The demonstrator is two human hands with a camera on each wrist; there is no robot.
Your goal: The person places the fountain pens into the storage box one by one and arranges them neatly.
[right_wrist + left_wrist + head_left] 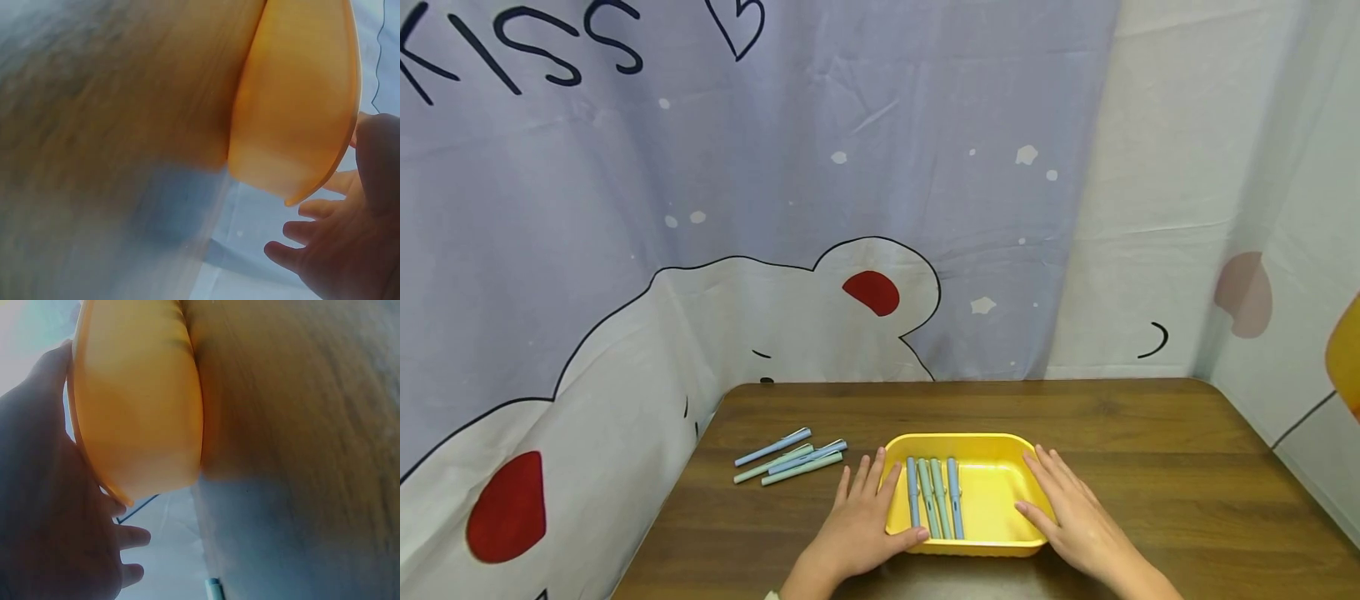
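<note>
Yellow tray (992, 492) sat near the worktop's (1150, 433) front edge, about centre. Held four pens (934, 500) side by side in its left half, lengthwise front to back, two blue outer, two green inner.

Left hand (861, 521) lay flat against the tray's left wall, fingers straight and spread, thumb along the front-left rim. Not curled round anything. Left wrist view: same tray wall (140, 406) close up, palm (44, 506) beside it, fingertips loose.

Right hand (1071, 508) mirrored on the tray's right wall, fingers extended toward the back, thumb touching the rim. Also relaxed, no grip. Right wrist view: tray underside (297, 106) resting on the wood, fingers (300, 234) straight beside it.

Four more pens (790, 458) loose on the worktop near its left edge, left of the left hand and apart from it, lying roughly parallel and slanted. Mix of blue and green.

Printed bear curtain (775, 208) hung behind the worktop's back edge and along both sides.
</note>
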